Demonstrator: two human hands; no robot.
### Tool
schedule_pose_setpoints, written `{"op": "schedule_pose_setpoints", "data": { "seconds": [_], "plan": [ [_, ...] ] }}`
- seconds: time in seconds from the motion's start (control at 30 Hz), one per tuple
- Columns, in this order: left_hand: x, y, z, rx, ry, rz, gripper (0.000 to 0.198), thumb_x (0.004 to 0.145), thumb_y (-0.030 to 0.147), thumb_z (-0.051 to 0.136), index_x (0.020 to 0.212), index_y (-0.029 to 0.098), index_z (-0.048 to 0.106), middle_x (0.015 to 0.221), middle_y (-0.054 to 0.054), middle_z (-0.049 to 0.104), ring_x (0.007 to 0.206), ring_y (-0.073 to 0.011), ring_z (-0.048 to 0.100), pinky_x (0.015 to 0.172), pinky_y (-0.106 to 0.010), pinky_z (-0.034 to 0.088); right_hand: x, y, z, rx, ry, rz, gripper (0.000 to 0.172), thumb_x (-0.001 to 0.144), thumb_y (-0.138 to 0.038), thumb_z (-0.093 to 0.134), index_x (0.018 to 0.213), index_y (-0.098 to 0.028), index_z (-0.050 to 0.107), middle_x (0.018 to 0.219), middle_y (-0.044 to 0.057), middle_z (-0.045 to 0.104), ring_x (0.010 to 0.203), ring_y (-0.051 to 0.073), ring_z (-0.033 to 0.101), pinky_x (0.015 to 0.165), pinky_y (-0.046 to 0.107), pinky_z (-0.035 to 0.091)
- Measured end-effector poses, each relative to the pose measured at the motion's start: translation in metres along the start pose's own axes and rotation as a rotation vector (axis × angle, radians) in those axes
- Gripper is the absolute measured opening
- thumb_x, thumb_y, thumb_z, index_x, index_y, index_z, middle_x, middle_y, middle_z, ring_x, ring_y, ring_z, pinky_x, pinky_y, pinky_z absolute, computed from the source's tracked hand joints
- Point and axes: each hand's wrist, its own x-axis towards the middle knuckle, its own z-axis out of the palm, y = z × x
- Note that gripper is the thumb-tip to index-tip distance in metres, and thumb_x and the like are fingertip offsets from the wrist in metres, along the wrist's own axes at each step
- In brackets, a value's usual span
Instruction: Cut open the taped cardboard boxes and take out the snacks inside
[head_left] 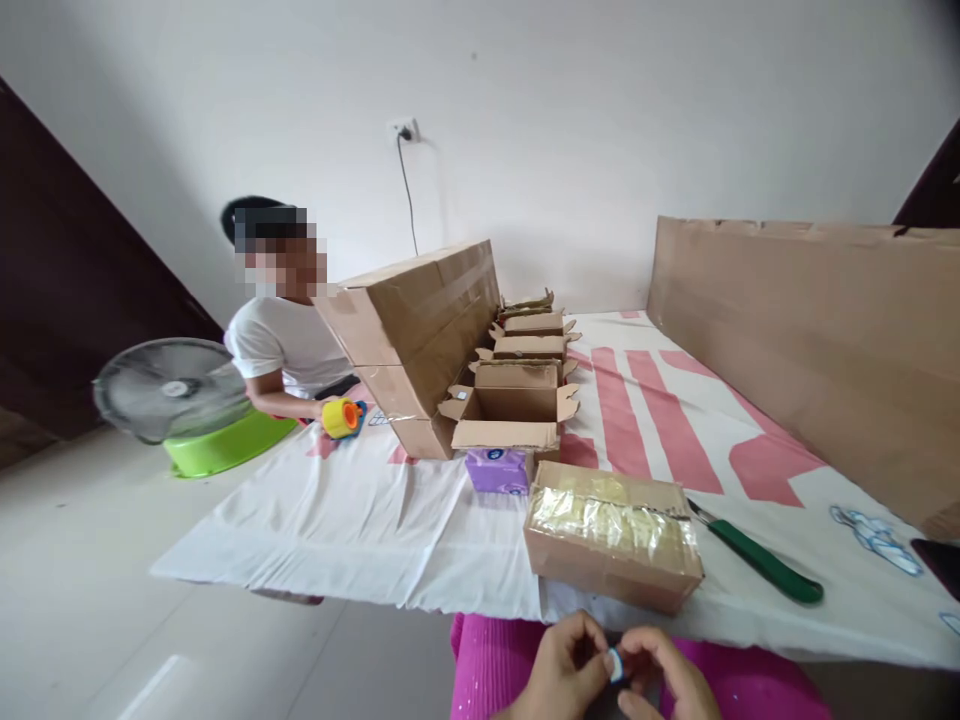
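At the table's front edge, above my lap, my left hand [570, 665] pinches a small white piece with a blue edge [616, 665], too small to make out in full. Curled fingers of my right hand [670, 672] meet the same piece from the other side. Just beyond both hands sits a closed cardboard box [611, 570] with shiny tape across its top. Right of this box lies a green-handled knife [765, 562], its tip beside the box. A purple tissue pack [498, 470] stands behind the box, to the left.
Several open small cartons [517, 404] run in a row towards the wall, beside stacked closed boxes [420, 330]. A large cardboard panel [810, 350] stands at right. At left, a person [289, 345] holds a yellow tape dispenser [341, 418] near a fan [176, 388].
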Motion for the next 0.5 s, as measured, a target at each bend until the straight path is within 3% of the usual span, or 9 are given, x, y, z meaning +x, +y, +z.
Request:
{"op": "schedule_pose_setpoints", "data": {
  "seconds": [0.07, 0.13, 0.2, 0.23, 0.33, 0.4, 0.5],
  "plan": [
    [-0.001, -0.002, 0.004, 0.042, -0.038, 0.038, 0.051, 0.066, 0.063, 0.076, 0.065, 0.017, 0.054, 0.062, 0.002, 0.052, 0.062, -0.0108, 0.046, 0.061, -0.024, 0.036, 0.001, -0.002, 0.004, 0.023, 0.035, 0.054, 0.006, 0.084, -0.029, 0.061, 0.084, -0.023, 0.064, 0.068, 0.001, 0.069, 0.059, 0.016, 0.067, 0.056, 0.022, 0.055],
    [-0.001, -0.007, 0.005, 0.014, -0.062, 0.01, 0.051, 0.067, 0.064, 0.074, 0.067, 0.018, 0.052, 0.061, 0.002, 0.051, 0.059, -0.0107, 0.046, 0.058, -0.023, 0.036, 0.002, -0.003, 0.006, 0.018, 0.052, 0.049, 0.008, 0.084, -0.025, 0.056, 0.079, -0.023, 0.062, 0.065, 0.001, 0.068, 0.058, 0.016, 0.067, 0.056, 0.022, 0.054],
    [0.002, -0.007, -0.005, -0.008, 0.017, 0.011, 0.05, 0.068, 0.064, 0.071, 0.068, 0.019, 0.05, 0.061, 0.002, 0.052, 0.056, -0.0112, 0.048, 0.055, -0.024, 0.038, 0.001, -0.001, 0.004, 0.024, 0.073, 0.035, 0.009, 0.084, -0.023, 0.054, 0.084, -0.022, 0.063, 0.07, 0.002, 0.07, 0.061, 0.016, 0.068, 0.058, 0.022, 0.054],
    [0.005, -0.003, -0.017, 0.026, 0.121, 0.039, 0.048, 0.069, 0.065, 0.069, 0.068, 0.02, 0.051, 0.063, 0.001, 0.053, 0.055, -0.0121, 0.05, 0.054, -0.024, 0.04, 0.0, 0.001, 0.001, 0.026, 0.092, 0.036, 0.01, 0.085, -0.023, 0.053, 0.085, -0.022, 0.064, 0.071, 0.002, 0.07, 0.062, 0.016, 0.068, 0.059, 0.022, 0.054],
    [0.018, 0.031, -0.083, 0.347, 0.624, 0.188, 0.042, 0.065, 0.062, 0.062, 0.066, 0.021, 0.055, 0.072, -0.003, 0.061, 0.055, -0.0163, 0.057, 0.054, -0.03, 0.047, -0.004, 0.008, -0.012, 0.008, 0.119, 0.08, 0.012, 0.087, -0.024, 0.053, 0.084, -0.023, 0.064, 0.073, 0.002, 0.069, 0.065, 0.017, 0.067, 0.062, 0.023, 0.053],
    [0.03, 0.069, -0.142, 0.443, 0.801, 0.219, 0.035, 0.061, 0.055, 0.063, 0.067, 0.021, 0.056, 0.076, -0.004, 0.061, 0.059, -0.018, 0.057, 0.06, -0.033, 0.049, -0.007, 0.012, -0.019, -0.009, 0.13, 0.114, 0.013, 0.088, -0.026, 0.054, 0.082, -0.023, 0.065, 0.072, 0.002, 0.068, 0.065, 0.017, 0.066, 0.062, 0.023, 0.053],
    [0.049, 0.134, -0.227, 0.598, 1.046, 0.23, 0.016, 0.064, 0.034, 0.065, 0.064, 0.021, 0.056, 0.068, 0.001, 0.049, 0.063, -0.0169, 0.049, 0.069, -0.032, 0.045, -0.01, 0.017, -0.022, 0.0, 0.149, 0.133, 0.014, 0.086, -0.028, 0.055, 0.079, -0.022, 0.065, 0.07, 0.002, 0.068, 0.064, 0.017, 0.066, 0.061, 0.024, 0.052]
  ]
}}
